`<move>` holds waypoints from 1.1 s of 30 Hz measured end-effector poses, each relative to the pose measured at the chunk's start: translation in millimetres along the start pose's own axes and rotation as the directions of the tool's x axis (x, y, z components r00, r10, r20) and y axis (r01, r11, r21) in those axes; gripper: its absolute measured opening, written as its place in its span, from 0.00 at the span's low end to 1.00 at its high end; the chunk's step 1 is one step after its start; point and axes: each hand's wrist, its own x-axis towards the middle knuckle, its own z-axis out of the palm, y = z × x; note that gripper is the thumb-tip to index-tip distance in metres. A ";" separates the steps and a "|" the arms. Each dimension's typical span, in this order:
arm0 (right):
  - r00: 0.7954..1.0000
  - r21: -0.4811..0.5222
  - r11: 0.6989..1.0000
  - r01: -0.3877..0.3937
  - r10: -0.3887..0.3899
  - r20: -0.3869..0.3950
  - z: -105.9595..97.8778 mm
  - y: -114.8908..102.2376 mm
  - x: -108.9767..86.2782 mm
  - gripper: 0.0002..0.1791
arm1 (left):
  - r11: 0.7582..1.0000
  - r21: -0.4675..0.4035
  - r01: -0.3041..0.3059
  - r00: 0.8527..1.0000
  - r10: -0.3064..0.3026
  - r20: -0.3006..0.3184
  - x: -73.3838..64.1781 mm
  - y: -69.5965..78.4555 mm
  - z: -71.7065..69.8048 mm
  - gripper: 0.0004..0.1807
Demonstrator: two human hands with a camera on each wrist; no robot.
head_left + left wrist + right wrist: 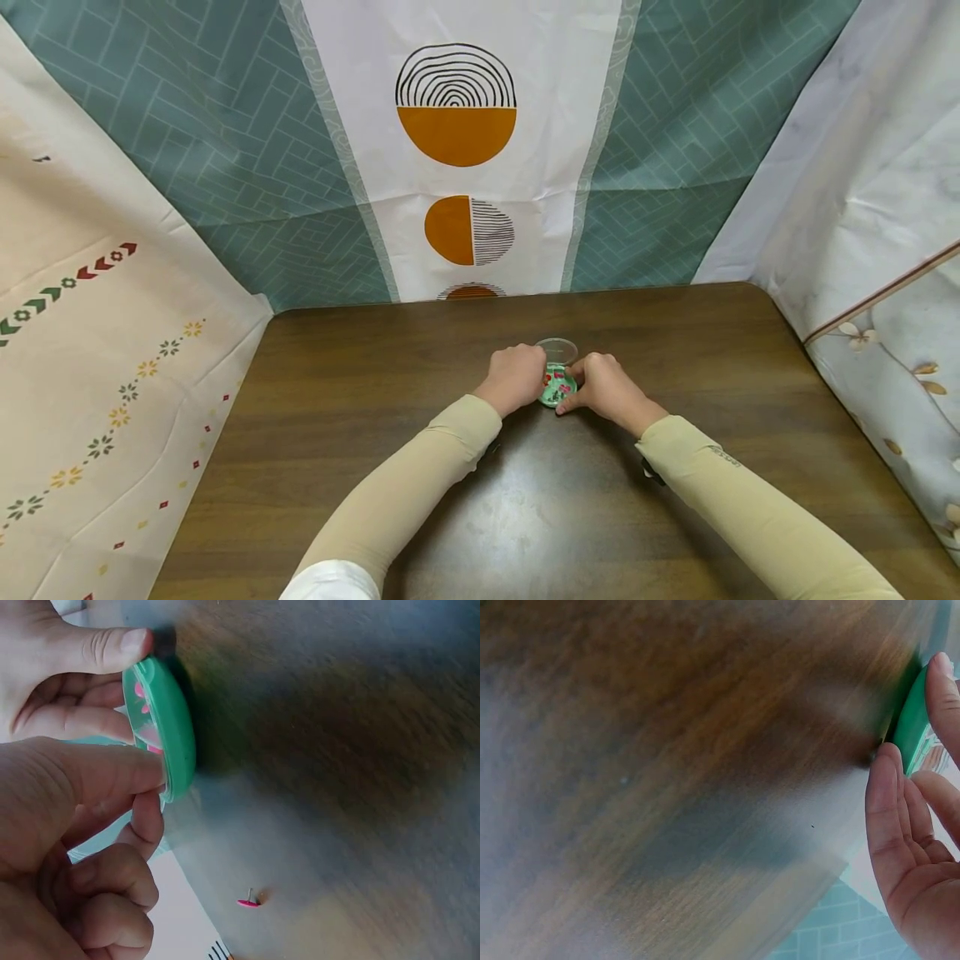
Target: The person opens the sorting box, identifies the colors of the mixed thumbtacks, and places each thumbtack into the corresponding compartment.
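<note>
A small round green case (pixel 557 404) sits on the table with its clear lid (pixel 557 341) raised at the back; small pink and red pieces show inside. My left hand (pixel 519 377) is at the case's left side. In the left wrist view, its thumb and curled index finger pinch the rim of the green case (pixel 178 727). From the right, my right hand (pixel 611 387) grips the case between thumb and fingers. A pink thumbtack (pixel 248 903) lies point up on the table, apart from the case.
The brown wooden table (pixel 360 375) extends around both arms. Patterned cloth hangs behind its far edge, with a cream cloth (pixel 112 350) at the left and a white floral cloth (pixel 877 333) at the right.
</note>
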 end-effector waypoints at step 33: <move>1.000 -0.042 0.999 -0.029 0.029 -0.003 -0.8 -2.7 -0.8 0.33 | 0.959 -0.279 -0.057 0.960 -0.024 -0.279 -13.1 -84.3 -18.8 0.11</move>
